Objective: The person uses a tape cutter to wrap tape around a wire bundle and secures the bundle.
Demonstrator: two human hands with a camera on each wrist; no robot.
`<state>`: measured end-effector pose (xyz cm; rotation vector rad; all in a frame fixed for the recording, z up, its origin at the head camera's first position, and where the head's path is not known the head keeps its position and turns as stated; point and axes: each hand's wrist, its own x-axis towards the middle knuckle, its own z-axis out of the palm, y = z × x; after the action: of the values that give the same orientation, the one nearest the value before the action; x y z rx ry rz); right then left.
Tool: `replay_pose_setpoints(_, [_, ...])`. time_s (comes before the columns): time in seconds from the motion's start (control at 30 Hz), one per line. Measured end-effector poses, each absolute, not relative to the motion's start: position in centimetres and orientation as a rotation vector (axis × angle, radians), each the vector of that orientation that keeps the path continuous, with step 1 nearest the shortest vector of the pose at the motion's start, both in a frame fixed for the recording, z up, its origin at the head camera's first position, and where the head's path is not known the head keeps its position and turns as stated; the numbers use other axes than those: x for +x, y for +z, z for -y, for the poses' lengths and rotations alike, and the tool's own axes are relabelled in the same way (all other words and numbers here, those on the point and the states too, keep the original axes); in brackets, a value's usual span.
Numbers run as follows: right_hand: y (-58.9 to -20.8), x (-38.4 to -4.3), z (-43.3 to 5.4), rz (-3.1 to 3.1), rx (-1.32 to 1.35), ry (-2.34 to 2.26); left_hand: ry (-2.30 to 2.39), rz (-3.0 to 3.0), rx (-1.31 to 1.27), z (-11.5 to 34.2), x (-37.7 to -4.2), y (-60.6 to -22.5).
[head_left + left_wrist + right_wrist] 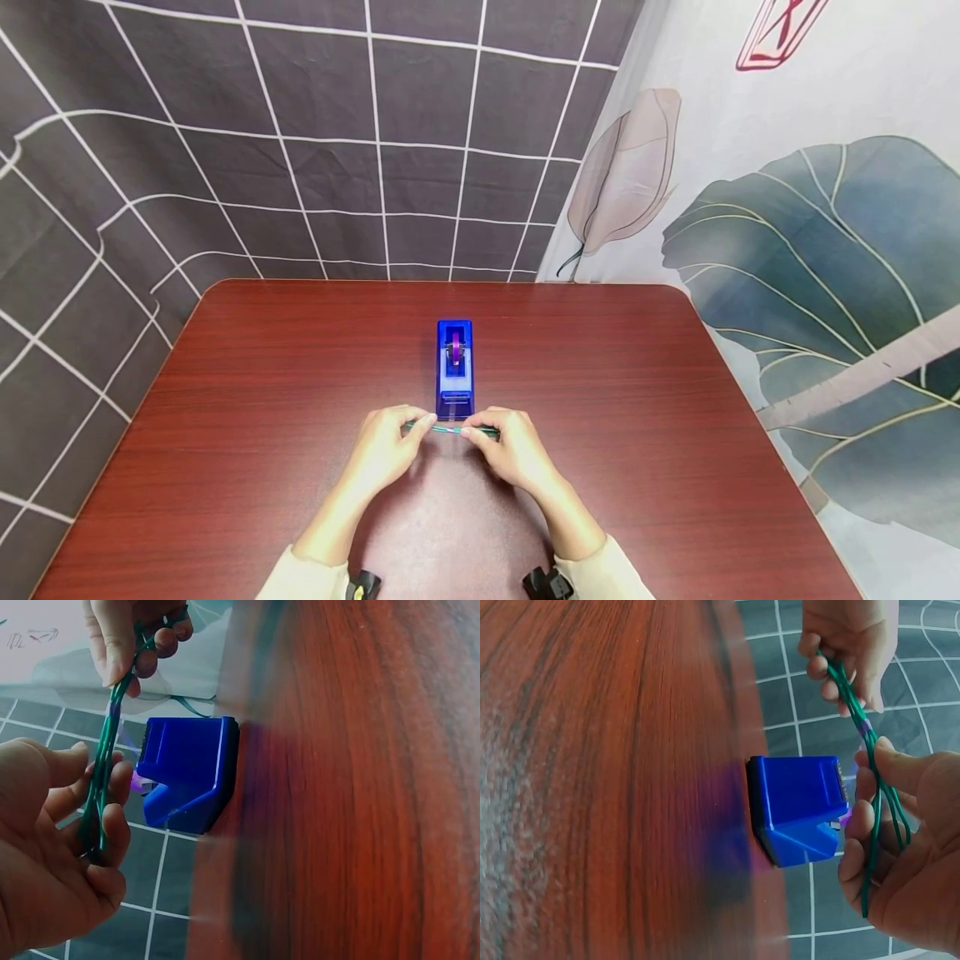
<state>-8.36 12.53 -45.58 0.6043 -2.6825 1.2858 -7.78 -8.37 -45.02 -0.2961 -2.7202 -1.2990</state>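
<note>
In the head view a folded bundle of thin green cord (447,430) is held level between both hands, just in front of a blue tape dispenser (455,379). My left hand (386,446) holds one end of it, and my right hand (513,450) pinches the other. Around the bundle's middle sits a bit of purple tape (865,727), seen in the right wrist view. A faint see-through strip (127,736) spans from the dispenser's toothed edge to the bundle in the left wrist view. Loose loops of cord (892,802) spread over the right fingers.
The dispenser holds a purple tape roll (455,347) and stands upright on a reddish-brown wooden table (300,358). Behind the table hangs a dark grey cloth with white grid lines (420,92). To the right hangs a white curtain with leaf prints (705,117).
</note>
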Motion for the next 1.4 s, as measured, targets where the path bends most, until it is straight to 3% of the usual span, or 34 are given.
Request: replay_pose_setpoints(1.4, [-45.18, -9.2, -12.33, 2.843, 0.737, 0.787, -1.226, 2.705, -0.319, 7.98, -8.1, -45.5])
